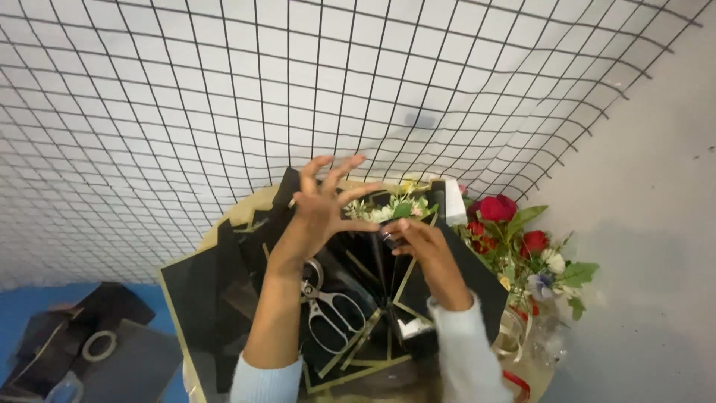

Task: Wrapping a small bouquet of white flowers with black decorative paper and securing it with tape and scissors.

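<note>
The left hand [322,205] spreads open above the black wrapping sheets [224,291], steadying them. The right hand [421,242], just right of them, pinches a small dark object. Scissors [332,310] lie on the sheets.

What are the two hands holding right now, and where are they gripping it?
The left hand is spread open, holding nothing. The right hand pinches something small and dark at its fingertips; what it is cannot be told.

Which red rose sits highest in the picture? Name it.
The large red rose beside the black wrapping paper. The other red blooms sit lower and are smaller.
</note>
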